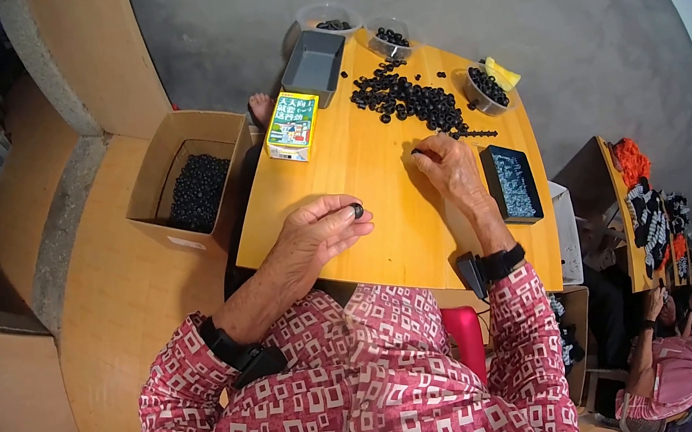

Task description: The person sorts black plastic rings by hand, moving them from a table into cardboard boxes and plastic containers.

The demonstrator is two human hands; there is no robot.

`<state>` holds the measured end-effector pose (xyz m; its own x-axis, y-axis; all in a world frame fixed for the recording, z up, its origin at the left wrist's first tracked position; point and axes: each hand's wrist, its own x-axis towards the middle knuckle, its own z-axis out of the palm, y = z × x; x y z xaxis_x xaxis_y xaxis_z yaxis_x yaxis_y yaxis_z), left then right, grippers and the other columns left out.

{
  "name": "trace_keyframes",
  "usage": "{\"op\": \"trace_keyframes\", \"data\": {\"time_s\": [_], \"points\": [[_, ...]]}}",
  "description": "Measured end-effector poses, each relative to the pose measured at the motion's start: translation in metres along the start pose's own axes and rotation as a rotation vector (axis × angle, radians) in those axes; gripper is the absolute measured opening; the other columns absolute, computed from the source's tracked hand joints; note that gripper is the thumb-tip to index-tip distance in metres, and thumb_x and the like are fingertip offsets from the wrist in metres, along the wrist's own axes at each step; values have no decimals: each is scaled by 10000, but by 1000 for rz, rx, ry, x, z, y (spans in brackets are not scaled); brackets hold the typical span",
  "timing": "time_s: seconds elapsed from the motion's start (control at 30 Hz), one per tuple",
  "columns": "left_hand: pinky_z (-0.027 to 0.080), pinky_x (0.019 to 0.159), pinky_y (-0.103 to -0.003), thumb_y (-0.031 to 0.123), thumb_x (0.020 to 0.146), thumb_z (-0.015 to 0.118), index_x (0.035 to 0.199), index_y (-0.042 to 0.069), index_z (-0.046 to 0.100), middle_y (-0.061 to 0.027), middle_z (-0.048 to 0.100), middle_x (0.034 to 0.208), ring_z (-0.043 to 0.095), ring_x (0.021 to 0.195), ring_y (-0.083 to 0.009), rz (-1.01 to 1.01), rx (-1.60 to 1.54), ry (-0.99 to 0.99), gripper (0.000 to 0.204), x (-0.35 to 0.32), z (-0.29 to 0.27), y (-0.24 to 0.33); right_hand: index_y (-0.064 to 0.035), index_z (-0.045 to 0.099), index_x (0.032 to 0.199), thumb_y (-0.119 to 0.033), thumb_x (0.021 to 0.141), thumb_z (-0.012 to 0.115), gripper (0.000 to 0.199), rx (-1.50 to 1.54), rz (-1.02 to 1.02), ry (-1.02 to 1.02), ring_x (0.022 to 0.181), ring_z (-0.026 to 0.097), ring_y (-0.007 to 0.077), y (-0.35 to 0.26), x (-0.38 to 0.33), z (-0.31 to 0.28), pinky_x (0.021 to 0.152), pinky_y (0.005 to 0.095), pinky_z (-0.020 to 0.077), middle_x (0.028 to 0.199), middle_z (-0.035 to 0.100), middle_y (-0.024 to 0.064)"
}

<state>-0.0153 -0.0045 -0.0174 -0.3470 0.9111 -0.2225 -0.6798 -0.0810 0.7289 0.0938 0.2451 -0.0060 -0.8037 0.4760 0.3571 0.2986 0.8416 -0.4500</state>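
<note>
My left hand [313, 235] is over the near left part of the yellow table, pinching a small round black part [357, 211] between thumb and fingers. Further right, my right hand [454, 176] has its thumb and forefinger closed on a tiny dark piece [416, 151], too small to make out. Beyond that hand lies a loose heap of small black rings [414, 99], some of them strung in a short row [478, 133]. Beside my right wrist stands a black tray [504, 213] full of small bluish-grey pieces.
A yellow-green carton [293, 125] and a grey bin [313, 67] line the table's left edge. Clear tubs [381, 46] of black parts stand at the far end, another [473, 101] at right. Left of the table sits a cardboard box [150, 179]; another person [674, 372] works at right.
</note>
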Motion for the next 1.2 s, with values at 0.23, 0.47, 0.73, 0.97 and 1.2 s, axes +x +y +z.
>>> {"op": "trace_keyframes", "data": {"time_s": [0.23, 0.47, 0.73, 0.97, 1.2], "points": [[472, 998, -346, 125, 958, 564, 1139, 17, 547, -122, 619, 1096, 618, 1064, -229, -7, 5, 20, 212, 0, -1, 0, -31, 693, 940, -122, 792, 693, 174, -226, -75, 53, 870, 634, 316, 15, 29, 7, 766, 402, 520, 884, 652, 143], [476, 994, -343, 127, 956, 567, 1138, 21, 551, -113, 619, 1089, 622, 1057, -220, -11, -11, 21, 211, 1, -2, -2, -62, 695, 873, -140, 799, 646, 118, -231, -277, 92, 870, 620, 312, -8, 85, 37, 756, 414, 518, 848, 622, 121], [478, 990, -341, 134, 953, 576, 1138, 13, 552, -112, 614, 1092, 621, 1064, -219, 5, -19, 37, 222, -1, 2, 3, -67, 693, 922, -132, 857, 565, 158, -554, -436, 32, 918, 606, 266, -11, 103, 77, 779, 379, 483, 910, 638, 93], [472, 995, -341, 137, 953, 577, 1138, 9, 555, -116, 608, 1100, 617, 1072, -221, 3, -7, 38, 226, 0, 1, 2, -54, 682, 923, -119, 849, 583, 140, -475, -408, 17, 906, 609, 276, -9, 85, 74, 791, 389, 487, 887, 637, 105], [452, 1010, -332, 190, 942, 601, 1195, -17, 533, -135, 612, 1135, 618, 1084, -222, 6, 31, 35, 335, 1, -2, 0, -27, 654, 895, -92, 832, 609, 101, -350, -371, 0, 892, 607, 311, -17, 71, 68, 766, 411, 515, 853, 624, 136]]}}
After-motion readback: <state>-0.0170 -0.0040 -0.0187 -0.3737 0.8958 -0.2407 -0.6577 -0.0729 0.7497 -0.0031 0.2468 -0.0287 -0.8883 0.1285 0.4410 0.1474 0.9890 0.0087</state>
